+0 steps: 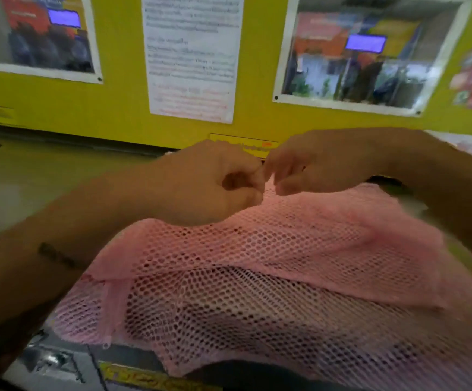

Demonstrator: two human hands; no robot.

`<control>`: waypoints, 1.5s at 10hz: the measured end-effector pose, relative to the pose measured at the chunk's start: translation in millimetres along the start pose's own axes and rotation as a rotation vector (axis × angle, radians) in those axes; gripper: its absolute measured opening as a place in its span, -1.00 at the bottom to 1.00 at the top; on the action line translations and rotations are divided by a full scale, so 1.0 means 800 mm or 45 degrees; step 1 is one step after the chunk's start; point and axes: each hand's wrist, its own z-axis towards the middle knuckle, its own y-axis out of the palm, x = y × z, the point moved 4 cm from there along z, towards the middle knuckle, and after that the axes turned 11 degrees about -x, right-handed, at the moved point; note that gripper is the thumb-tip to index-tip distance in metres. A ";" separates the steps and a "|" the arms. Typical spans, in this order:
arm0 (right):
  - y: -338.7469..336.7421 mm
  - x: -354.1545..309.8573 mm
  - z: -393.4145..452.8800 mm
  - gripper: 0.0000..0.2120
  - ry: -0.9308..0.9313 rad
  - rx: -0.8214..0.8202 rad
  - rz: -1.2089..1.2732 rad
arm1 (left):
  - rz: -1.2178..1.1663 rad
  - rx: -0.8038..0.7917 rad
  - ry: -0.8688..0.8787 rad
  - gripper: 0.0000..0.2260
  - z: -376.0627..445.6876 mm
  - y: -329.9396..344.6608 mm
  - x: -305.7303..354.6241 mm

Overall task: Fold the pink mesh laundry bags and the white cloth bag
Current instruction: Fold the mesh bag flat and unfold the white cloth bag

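— Pink mesh bag [271, 266] lies across the grey counter [45, 176], filling the view from centre down to 5 o'clock. Its far edge is lifted at 12 o'clock of the cloth. No white bag in view.

— Hands?

— Left hand [209, 184] is curled closed, pinching that far edge. Right hand [308, 167] sits just beside it, fingers bent toward the same edge; the blur hides whether they actually grip (cannot tell).

— Step in hand?

— Judged: bringing the far edge together for a fold. To do it well, match the corners first, keep the mesh taut between both hands, then lay it toward 6 o'clock and smooth out the wrinkles.

— Risk?

— Slack mesh bunching near 3 o'clock.
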 end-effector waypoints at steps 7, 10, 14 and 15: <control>0.113 0.112 -0.159 -0.67 -0.130 -0.076 0.488 | 0.081 -0.481 -0.252 -0.85 0.062 0.063 0.049; 0.102 0.146 -0.150 -0.75 -0.174 -0.045 0.625 | -0.387 -0.485 -0.037 -0.86 0.055 0.040 0.080; 0.109 0.209 -0.135 -0.76 0.280 -0.170 0.570 | 0.291 -0.828 -0.502 -0.55 0.111 0.075 0.038; 0.098 0.220 -0.144 -0.71 0.309 -0.161 0.821 | 0.537 -1.026 -0.570 -0.37 0.119 0.079 0.013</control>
